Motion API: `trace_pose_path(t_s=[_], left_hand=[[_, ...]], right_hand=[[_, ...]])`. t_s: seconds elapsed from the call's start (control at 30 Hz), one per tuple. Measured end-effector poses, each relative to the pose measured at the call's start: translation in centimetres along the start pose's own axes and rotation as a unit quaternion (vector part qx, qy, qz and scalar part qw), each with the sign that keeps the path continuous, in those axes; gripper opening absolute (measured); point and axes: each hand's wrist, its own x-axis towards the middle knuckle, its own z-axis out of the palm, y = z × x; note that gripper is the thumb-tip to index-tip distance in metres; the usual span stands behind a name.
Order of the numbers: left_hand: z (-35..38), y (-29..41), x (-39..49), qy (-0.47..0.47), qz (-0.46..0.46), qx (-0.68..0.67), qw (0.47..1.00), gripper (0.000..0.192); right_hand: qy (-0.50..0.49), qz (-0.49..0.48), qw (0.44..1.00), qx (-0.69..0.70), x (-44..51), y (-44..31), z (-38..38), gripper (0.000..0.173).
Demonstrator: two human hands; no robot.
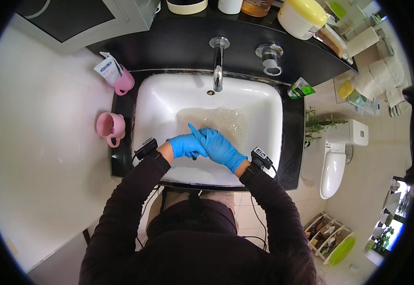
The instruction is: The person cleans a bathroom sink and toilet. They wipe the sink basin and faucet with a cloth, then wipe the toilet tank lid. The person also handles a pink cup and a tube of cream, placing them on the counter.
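My left hand (186, 145) and my right hand (217, 145), both in blue gloves, meet over the near half of a white washbasin (157, 103). The right hand lies partly across the left one's fingers, and a blue glove fingertip points up from between them. From the underside of my left hand juts the end of a small dark object (194, 156); the rest of it is hidden by the gloves. Cloudy, bubbly water (228, 117) lies in the basin just beyond my hands. Above it reaches a chrome spout (218, 67).
A pink cup with a tube (119, 80) and a pink mug (110, 125) stand on the left rim. The lever tap (270, 58) is on the back panel, and a green tube (300, 88) is at the right corner. Jars (301, 17) line the ledge. A toilet (333, 171) is to the right.
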Motion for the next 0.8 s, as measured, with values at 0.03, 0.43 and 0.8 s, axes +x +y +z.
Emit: trace_pose_path(t_s=[0.03,0.43,0.8], left_hand=[[0.1,0.2,0.3,0.003,-0.003,0.02,1.0,0.024],[1.6,-1.1,2.9,0.167,0.021,0.204,0.965,0.027],[2.9,-2.8,3.7,0.41,0.103,0.313,0.851,0.018]], right_hand=[[-0.031,0.016,0.999,-0.001,0.2,0.3,0.4,0.065],[0.035,0.051,0.979,-0.192,0.5,2.4,4.2,0.004],[-0.018,0.158,0.982,-0.104,1.6,2.2,3.5,0.01]])
